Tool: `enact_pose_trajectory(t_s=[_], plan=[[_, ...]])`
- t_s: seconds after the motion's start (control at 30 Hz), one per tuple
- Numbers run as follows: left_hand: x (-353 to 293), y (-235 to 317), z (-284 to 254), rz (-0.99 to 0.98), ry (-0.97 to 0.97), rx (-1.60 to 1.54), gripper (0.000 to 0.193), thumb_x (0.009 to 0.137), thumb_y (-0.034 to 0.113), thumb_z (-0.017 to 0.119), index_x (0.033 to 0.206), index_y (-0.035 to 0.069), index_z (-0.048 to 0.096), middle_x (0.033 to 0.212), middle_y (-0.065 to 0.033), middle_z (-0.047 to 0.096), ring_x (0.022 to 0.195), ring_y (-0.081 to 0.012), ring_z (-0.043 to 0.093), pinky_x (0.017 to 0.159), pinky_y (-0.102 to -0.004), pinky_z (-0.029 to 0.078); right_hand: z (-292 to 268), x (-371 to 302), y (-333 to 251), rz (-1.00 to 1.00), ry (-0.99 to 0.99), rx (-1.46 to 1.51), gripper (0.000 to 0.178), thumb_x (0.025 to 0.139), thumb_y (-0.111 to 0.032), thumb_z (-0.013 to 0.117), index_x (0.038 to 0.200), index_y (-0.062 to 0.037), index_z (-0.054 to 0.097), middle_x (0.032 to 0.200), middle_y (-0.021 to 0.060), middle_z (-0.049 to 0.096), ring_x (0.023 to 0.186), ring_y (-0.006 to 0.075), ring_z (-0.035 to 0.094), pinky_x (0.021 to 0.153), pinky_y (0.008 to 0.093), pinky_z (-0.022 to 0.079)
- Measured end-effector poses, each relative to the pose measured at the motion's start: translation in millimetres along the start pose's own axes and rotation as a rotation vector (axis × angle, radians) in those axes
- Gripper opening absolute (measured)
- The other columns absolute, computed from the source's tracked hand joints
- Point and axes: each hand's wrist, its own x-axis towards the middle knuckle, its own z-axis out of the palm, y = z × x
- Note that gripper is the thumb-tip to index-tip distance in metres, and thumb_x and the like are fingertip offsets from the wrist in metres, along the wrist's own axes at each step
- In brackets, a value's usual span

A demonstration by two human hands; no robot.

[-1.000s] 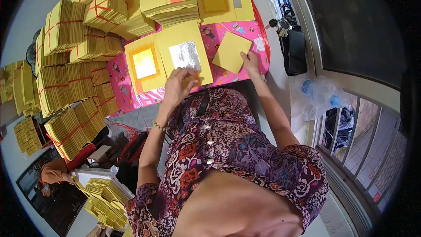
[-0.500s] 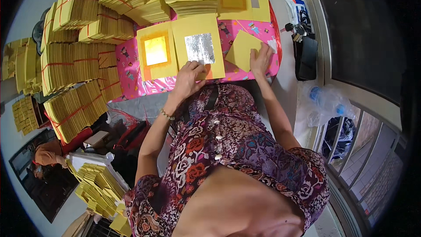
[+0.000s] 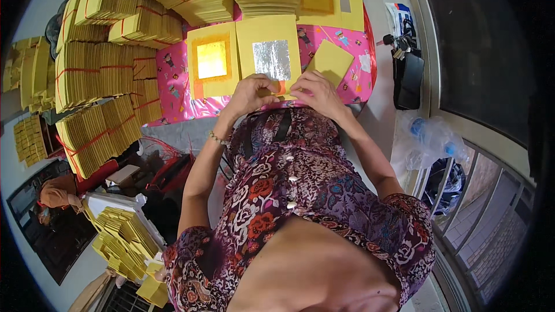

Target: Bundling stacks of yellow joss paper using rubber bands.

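A yellow paper sheet point(image 3: 272, 58) with a silver foil square and an orange strip lies in front of me on a pink patterned table cover point(image 3: 173, 75). My left hand point(image 3: 253, 93) is closed at its near edge, fingers curled over the left part. Beside it, my right hand point(image 3: 317, 93) pinches the same edge farther right, where a narrow flap looks turned up. Left of this sheet is another yellow sheet point(image 3: 212, 60) with a gold square. A plain yellow piece point(image 3: 332, 60), apparently folded, rests beyond my right fingers.
Tall bundles point(image 3: 87, 75) of yellow paper tied with red string crowd the left side. A thick paper stack point(image 3: 266, 0) stands at the back. To the right are keys point(image 3: 399, 43), a black case point(image 3: 408, 81) and clear plastic bottles point(image 3: 433, 138) by a barred window.
My right hand has left the plain folded piece and moved left to the silver-square sheet's near edge. My left hand has curled in at that edge. The whole view has shifted slightly.
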Motion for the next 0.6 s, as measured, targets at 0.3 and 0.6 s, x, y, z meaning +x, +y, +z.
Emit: enact_pose_trajectory(t_s=[0.3,0.6], plan=[[2.0,-5.2,-2.8,-0.197,-0.091,-0.262,0.016,0.083,0.011,0.072,0.09,-0.001,0.063,0.081,0.0002,0.061,0.077,-0.0077,0.057,0.07,-0.024,0.049,0.7,4.6,-1.9,0.218,0.046,0.154,0.027,0.076,-0.023,0.075,0.091,-0.0055,0.06,0.085,0.0063,0.054,0.074,0.0209,0.058,0.063,0.0344,0.047],[3.8,-23.4,-0.3,-0.215,-0.069,-0.477,0.013,0.089,0.012,0.066,0.088,0.002,0.059,0.072,0.0062,0.051,0.065,-0.0025,0.043,0.059,-0.0201,0.039,-1.3,-7.4,12.0,-0.031,0.001,-0.188,0.047,0.063,-0.026,0.082,0.093,-0.0085,0.052,0.092,0.0076,0.05,0.09,0.0286,0.057,0.074,0.0408,0.047]])
